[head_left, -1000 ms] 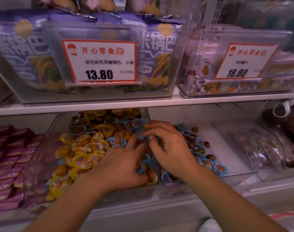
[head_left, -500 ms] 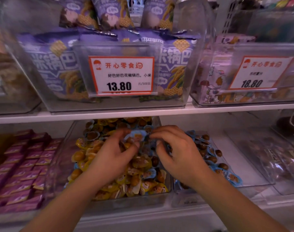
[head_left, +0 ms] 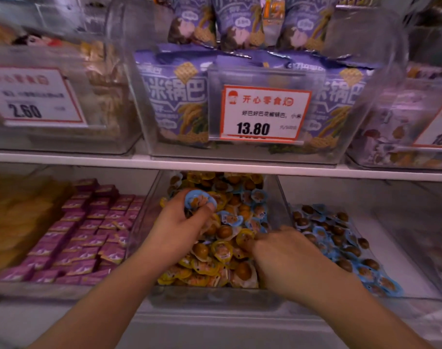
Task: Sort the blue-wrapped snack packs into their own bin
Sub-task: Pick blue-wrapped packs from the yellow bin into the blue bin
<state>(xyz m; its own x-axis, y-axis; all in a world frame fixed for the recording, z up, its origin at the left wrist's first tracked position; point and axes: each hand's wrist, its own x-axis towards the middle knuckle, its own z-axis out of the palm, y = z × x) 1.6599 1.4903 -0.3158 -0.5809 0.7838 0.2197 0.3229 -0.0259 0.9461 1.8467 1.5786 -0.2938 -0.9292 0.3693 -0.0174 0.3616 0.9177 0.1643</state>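
My left hand [head_left: 174, 227] gripped one blue-wrapped pack [head_left: 198, 200] at frame centre, right hand's [head_left: 285, 250] grip unclear; many blues remained in the mixed bin [head_left: 273, 187], some already in the right-hand bin [head_left: 381, 250].

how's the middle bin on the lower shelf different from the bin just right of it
The middle bin holds yellow-wrapped and blue-wrapped snack packs mixed and heaped; the right bin holds only blue-wrapped ones in a thin layer. Both hands, left hand and right hand, are over the middle bin, not the right. Both bins are clear plastic.
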